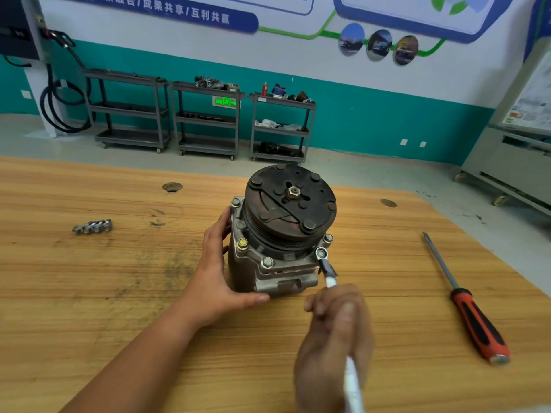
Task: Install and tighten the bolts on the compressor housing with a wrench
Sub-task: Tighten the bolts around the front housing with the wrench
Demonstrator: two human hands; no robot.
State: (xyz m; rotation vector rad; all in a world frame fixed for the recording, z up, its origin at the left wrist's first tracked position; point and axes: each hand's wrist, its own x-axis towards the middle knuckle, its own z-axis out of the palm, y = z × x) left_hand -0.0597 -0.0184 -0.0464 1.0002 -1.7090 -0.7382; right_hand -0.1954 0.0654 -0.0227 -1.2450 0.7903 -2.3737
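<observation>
Well left of the left hand's fingers, a heap of loose bolts (92,226) lies on the bench (89,293), so installing looks unfinished. The left hand (220,272) wraps its fingers round the upright compressor housing (268,281), where other bolts (267,261) already sit in the flange. Just beyond the right hand's (334,329) curled fingers, which grip the wrench (328,271), its ring sits over a flange bolt (321,252), apparently mid-tightening; a screwdriver (468,302) lies idle farther right.

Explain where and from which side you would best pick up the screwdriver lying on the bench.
Probably grip the screwdriver by its thick red-and-black handle, from above: it lies flat on the wooden table, handle toward the person, thin shaft pointing away. The right hand, nearest it, holds the wrench.
</observation>
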